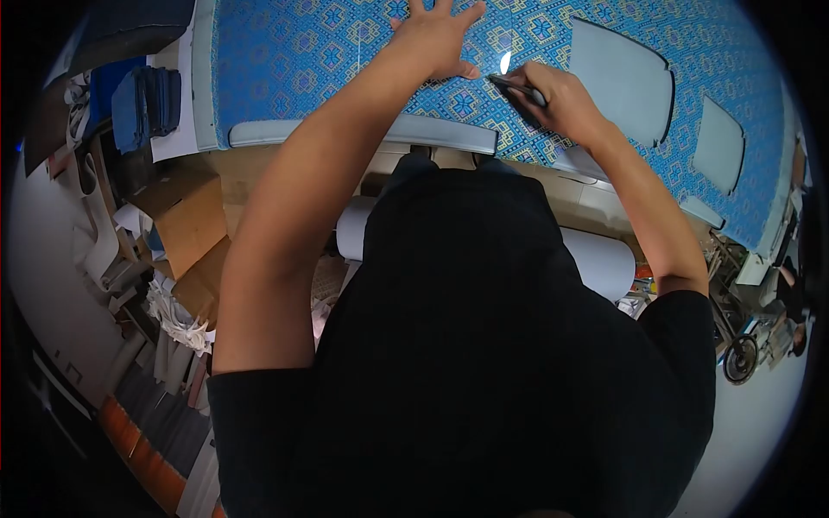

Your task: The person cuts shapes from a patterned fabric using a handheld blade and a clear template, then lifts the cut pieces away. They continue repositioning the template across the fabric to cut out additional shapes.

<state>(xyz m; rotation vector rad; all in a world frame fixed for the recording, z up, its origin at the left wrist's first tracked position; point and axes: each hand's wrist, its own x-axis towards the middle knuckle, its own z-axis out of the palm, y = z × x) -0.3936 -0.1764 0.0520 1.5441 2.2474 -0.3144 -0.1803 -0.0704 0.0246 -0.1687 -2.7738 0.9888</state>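
Head view gives me a broad blue cloth with a geometric yellow pattern [294, 60], spread over the work surface beneath both hands. If it is loose underneath, I judge that a sideways drag could ruck it and pull its pattern askew.

Along its near edge lies a long, narrow, pale grey strip [363, 133]. The left forearm passes over it; I can't tell whether they touch, but a careless elbow could nudge the strip off the edge.

Right of the hands sits a pale grey, roughly rectangular panel with a dark edge [617, 82]; farther right is a smaller pale grey panel of similar shape [719, 145]. The first worries me more, as a wide swing of the right wrist might knock it out of place.

I see the left hand [436, 39] splayed over the cloth, some fingertips cut off by the frame. Should its weight come up, the cloth could creep.

The right hand [560, 99] pinches a slim, dark, pen-like tool [535, 97], its tip angled toward the left thumb. I can't make out whether that tip touches the cloth; too much pressure could snag the surface, and a slip could catch the thumb.
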